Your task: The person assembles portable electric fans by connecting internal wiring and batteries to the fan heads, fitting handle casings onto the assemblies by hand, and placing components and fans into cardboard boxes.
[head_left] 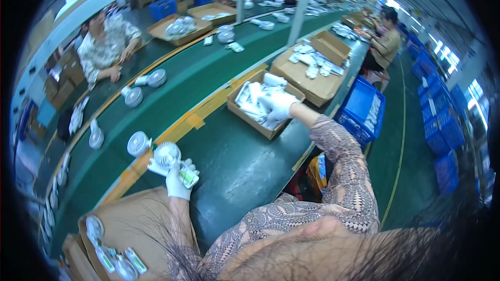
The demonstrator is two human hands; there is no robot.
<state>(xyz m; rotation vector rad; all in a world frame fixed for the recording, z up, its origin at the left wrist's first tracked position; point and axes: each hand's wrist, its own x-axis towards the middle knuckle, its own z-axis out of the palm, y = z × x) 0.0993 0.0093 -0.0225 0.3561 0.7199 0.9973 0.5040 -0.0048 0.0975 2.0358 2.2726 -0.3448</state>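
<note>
Carton of loose white parts, open-topped, is shown on the green tabletop and is taken as landmark. The gloved right hand is lowered onto the parts inside the carton; its fingers are bent toward them, and whether anything is pinched cannot be told. To the near left of the carton, a white handheld fan is held by the gloved left hand, its fingers curled around a green-panelled piece; whether fan and piece are joined cannot be told. A second fan is seen just beside the held one, farther from the carton. Well to the near left of the carton, further fans are laid on cardboard. Beyond the carton, a larger box is placed; to the right of the carton, a blue crate is seen
</note>
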